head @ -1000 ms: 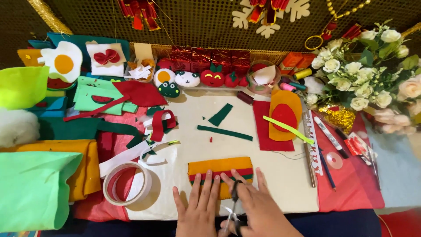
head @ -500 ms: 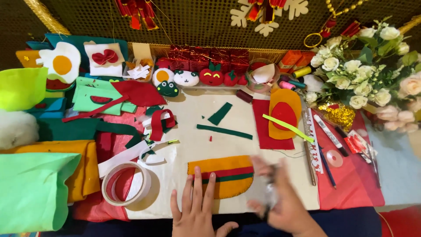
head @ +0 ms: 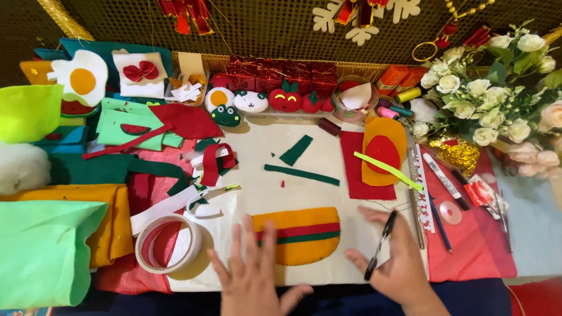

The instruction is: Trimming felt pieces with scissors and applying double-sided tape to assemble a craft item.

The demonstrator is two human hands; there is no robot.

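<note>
felt covers your bench (head: 304, 175) from edge to edge, so start with the big pieces: the light green sheet (head: 47, 251) lies at the near left corner with the mustard fold (head: 111, 225) just beside it, and the flowers (head: 497, 93) fill the far right corner.

next in size is the striped patch (head: 301, 234), a mustard half-round with a red and a green band. it lies flat at the near edge of the white mat, in the same spot as a second ago, but now bare: your hands have come off it. your left hand (head: 252, 281) has slid back toward you and lies flat, fingers spread, tips just touching the patch's near left edge. your right hand (head: 404, 263) has swung out to the right of the patch, palm up, and no longer touches it.

the tape roll (head: 168, 243) sits left of the patch, unmoved.

smallest, the scissors (head: 380, 243): a second ago they were over the patch between your hands; now they lie across your right palm, fingers loosely curled round them, not pinching. whether the blades are closed i cannot tell. by my reading the cutting on the patch has paused and the piece is free to lift.
</note>
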